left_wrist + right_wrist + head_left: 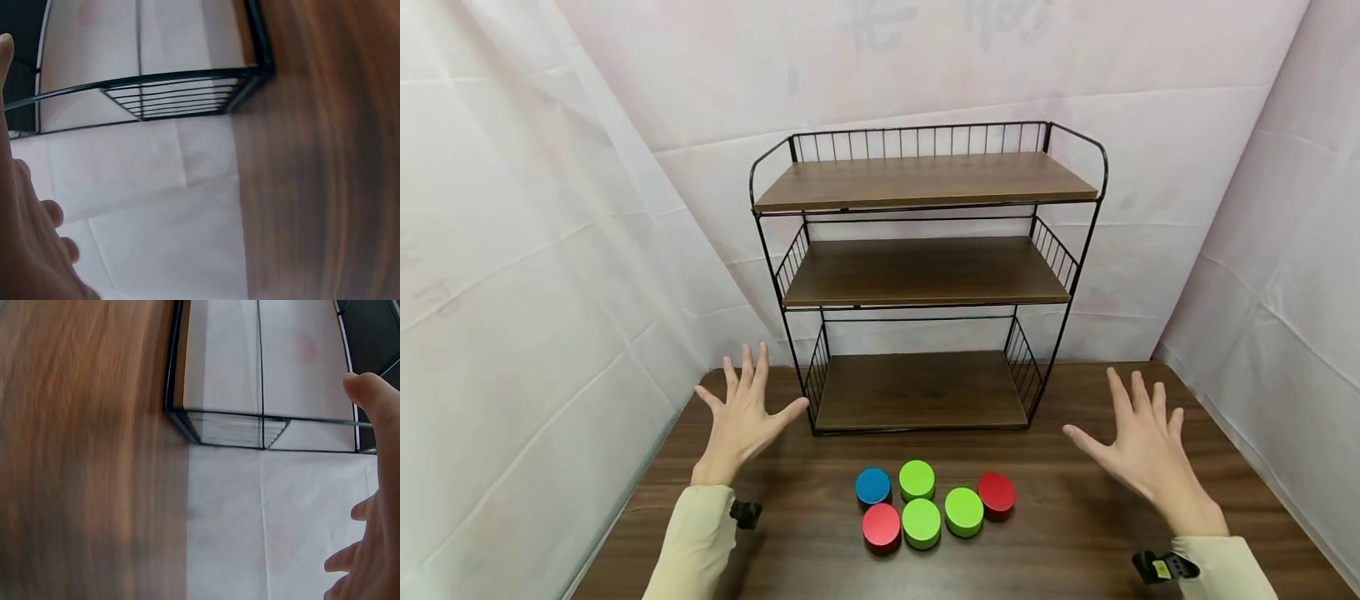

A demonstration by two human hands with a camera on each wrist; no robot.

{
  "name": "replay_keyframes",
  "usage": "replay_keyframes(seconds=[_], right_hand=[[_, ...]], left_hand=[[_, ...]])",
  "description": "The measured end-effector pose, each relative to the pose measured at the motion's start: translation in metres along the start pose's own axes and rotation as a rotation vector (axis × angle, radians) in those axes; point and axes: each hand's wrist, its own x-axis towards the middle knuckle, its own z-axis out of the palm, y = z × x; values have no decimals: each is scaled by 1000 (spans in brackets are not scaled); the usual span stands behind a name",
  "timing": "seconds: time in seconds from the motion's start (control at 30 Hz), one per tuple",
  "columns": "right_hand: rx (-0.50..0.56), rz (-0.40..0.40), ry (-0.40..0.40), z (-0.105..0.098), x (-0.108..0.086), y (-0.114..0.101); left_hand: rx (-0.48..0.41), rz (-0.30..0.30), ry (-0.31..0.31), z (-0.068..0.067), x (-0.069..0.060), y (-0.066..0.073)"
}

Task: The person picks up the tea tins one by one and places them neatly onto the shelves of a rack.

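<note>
My left hand (741,421) hovers left of the shelf's lower corner, fingers spread and holding nothing. On the other side my right hand (1146,450) is likewise spread, with nothing in it. Between and in front of them, several round flat-topped pieces stand grouped on the table: a blue one (873,486), a red one (881,527) before it, green ones (917,481) (921,522) (964,510) in the middle, and another red one (997,494) at the right. Neither hand touches them. Both wrist views show the hands (31,237) (381,500) only along one edge.
Behind the round pieces stands a three-tier rack (925,271) with brown boards and black wire sides. Its boards bear nothing. White cloth (587,275) hangs at the back and both sides of the brown wooden table (1037,558).
</note>
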Motion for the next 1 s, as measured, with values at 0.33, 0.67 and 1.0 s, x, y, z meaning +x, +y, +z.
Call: replay_keyframes(seconds=[0.33, 0.67, 1.0], right_hand=[[214, -3, -114, 34, -20, -22], [337, -28, -138, 50, -28, -33], [342, -64, -133, 58, -31, -37]], left_hand=[[-242, -63, 17, 15, 5, 3], [-363, -31, 121, 31, 7, 11], [-440, -2, 167, 38, 6, 22]])
